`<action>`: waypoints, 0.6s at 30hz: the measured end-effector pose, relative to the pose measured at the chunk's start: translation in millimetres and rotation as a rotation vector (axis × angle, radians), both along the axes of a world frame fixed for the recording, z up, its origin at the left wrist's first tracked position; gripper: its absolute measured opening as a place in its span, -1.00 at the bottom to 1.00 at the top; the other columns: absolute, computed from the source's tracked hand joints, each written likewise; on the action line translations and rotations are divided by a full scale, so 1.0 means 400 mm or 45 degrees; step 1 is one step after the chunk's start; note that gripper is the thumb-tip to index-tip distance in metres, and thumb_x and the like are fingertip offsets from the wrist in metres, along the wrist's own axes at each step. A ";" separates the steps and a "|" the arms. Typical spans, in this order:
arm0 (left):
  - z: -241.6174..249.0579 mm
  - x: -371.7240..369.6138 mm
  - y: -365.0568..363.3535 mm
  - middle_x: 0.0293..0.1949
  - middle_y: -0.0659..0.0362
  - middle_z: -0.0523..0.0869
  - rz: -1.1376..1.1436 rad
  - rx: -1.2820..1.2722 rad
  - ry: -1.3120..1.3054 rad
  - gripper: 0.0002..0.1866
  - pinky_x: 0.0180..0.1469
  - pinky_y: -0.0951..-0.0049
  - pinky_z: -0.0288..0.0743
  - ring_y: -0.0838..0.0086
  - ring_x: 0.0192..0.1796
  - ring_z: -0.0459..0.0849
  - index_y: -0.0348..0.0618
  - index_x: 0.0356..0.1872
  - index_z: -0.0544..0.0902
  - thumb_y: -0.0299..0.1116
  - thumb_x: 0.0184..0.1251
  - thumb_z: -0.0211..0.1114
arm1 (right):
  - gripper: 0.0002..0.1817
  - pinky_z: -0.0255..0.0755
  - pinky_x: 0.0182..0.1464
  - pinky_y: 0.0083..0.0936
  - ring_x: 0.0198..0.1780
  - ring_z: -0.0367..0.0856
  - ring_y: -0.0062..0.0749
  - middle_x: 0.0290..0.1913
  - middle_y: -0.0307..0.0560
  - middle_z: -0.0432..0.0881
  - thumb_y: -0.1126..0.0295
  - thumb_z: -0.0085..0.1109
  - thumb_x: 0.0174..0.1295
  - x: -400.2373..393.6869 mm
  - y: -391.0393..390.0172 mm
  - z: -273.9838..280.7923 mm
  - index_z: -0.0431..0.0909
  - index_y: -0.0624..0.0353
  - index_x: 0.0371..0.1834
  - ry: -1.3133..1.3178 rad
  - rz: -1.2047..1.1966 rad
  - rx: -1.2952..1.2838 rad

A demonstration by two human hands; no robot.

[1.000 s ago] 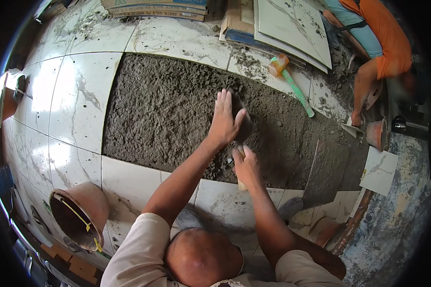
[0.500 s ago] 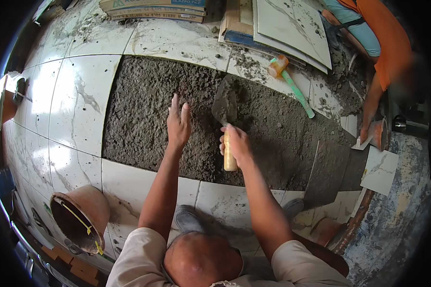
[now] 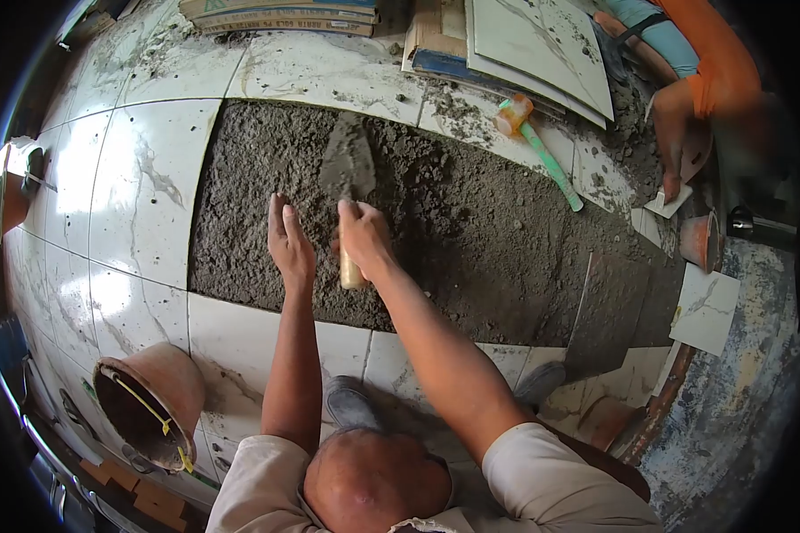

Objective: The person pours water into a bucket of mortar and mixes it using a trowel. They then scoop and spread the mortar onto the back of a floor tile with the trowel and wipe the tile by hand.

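Observation:
My right hand (image 3: 364, 235) is wrapped round the pale handle of a trowel (image 3: 350, 160). Its blade, smeared with grey mortar, lies over the bed of wet mortar (image 3: 249, 178) and points away from me. To the left of it, my left hand (image 3: 291, 244) is held over the mortar with its fingers stretched out and holds nothing. Rough and lumpy on the left, the mortar looks darker and flatter on the right. White marbled tiles (image 3: 142, 186) border the bed.
A mallet (image 3: 542, 155) with a green handle lies beyond the bed. Behind it are stacked tiles (image 3: 542, 44) and tile boxes (image 3: 280, 16). A bucket (image 3: 156, 404) stands at lower left. On the right, a co-worker in an orange shirt (image 3: 711, 53) reaches down with a small pale piece.
My right hand and the trowel have moved left across the mortar. My left hand has shifted left and slightly toward me. The co-worker's hand has moved up, away from the small bucket.

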State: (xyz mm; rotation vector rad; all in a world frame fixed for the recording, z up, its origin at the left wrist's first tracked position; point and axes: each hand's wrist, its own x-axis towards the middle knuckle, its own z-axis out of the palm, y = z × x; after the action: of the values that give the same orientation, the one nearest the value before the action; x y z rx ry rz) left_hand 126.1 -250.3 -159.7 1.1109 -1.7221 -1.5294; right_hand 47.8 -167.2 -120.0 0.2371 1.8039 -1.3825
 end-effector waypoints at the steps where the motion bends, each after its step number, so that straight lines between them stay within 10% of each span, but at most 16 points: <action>1: -0.007 0.005 -0.004 0.31 -0.11 0.40 0.035 0.035 0.087 -0.45 0.38 0.34 0.21 0.23 0.36 0.36 -0.41 0.35 0.26 -0.16 0.56 -0.10 | -0.62 0.48 -0.57 -0.46 -0.63 0.55 -0.45 -0.50 -0.13 0.53 0.11 -0.03 0.36 -0.004 0.017 0.001 0.47 0.29 -0.25 0.168 0.067 0.099; 12: 0.008 0.042 0.062 0.28 -0.12 0.44 -0.230 0.030 0.025 -0.52 0.35 0.33 0.28 0.21 0.35 0.41 -0.36 0.31 0.36 -0.25 0.51 0.01 | -0.66 0.41 -0.64 -0.51 -0.67 0.51 -0.50 -0.54 -0.15 0.49 0.11 0.02 0.36 0.018 0.378 0.035 0.45 0.22 -0.27 0.138 -0.160 0.380; 16: 0.001 0.025 0.188 0.24 -0.12 0.49 -0.613 0.065 -0.023 -0.59 0.36 0.31 0.26 0.16 0.32 0.45 -0.36 0.24 0.43 -0.39 0.44 0.07 | -0.58 0.47 -0.10 -0.10 -0.15 0.58 0.27 -0.28 0.28 0.63 0.10 0.06 0.31 0.028 0.568 -0.026 0.48 0.32 -0.15 0.352 0.126 0.836; 18: 0.004 -0.006 0.243 0.24 -0.16 0.48 -0.785 -0.015 -0.063 -0.59 0.37 0.30 0.24 0.11 0.34 0.41 -0.37 0.23 0.43 -0.40 0.42 0.08 | -0.60 0.48 -0.29 -0.19 -0.31 0.61 0.10 -0.36 0.18 0.61 0.10 0.07 0.31 0.039 0.597 -0.057 0.48 0.32 -0.19 0.504 0.168 0.857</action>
State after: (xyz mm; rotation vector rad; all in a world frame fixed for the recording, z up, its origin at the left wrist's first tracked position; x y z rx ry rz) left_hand 123.8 -153.0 -158.2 0.6336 -2.2362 -1.8436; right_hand 63.6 71.5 -142.8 0.1938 2.5306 -0.7188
